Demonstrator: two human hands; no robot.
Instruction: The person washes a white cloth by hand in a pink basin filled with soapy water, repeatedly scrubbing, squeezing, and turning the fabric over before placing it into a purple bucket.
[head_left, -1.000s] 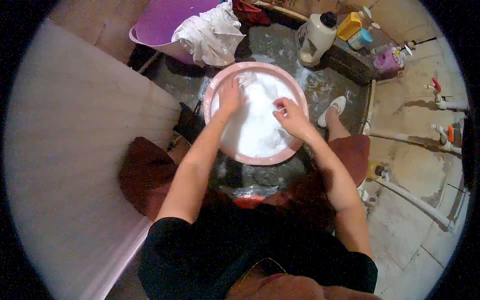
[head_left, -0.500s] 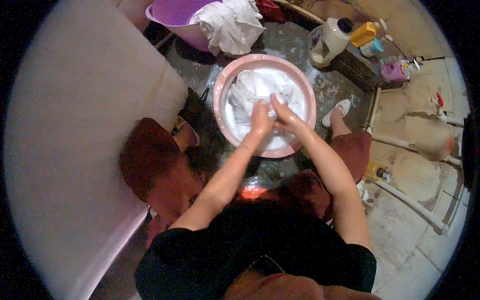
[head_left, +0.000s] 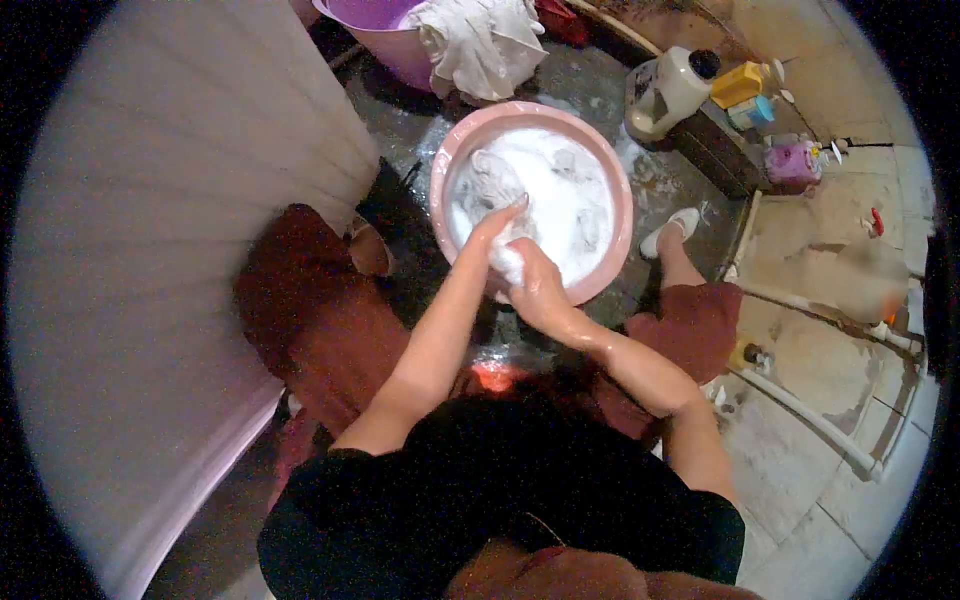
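A pink basin (head_left: 620,215) on the wet floor holds white suds (head_left: 560,220) and soaked white cloth (head_left: 495,178). At the basin's near left side, my left hand (head_left: 498,222) is closed on a bunched part of the cloth. Close beside it on the right, my right hand (head_left: 537,285) wraps round the same foamy bunch near the near rim. Foam hides some of the fingers and part of the cloth.
A purple tub (head_left: 390,50) with white cloth over its rim stands beyond the basin. At the back right are a large white jug (head_left: 665,95), a yellow bottle (head_left: 737,84) and a purple container (head_left: 793,163). A pale curtain-like surface (head_left: 190,250) rises on the left.
Both hands have moved toward the near left rim. My right hand has dropped lower and turned, and its fingers now wrap round the cloth bunch. The camera view has shifted slightly.
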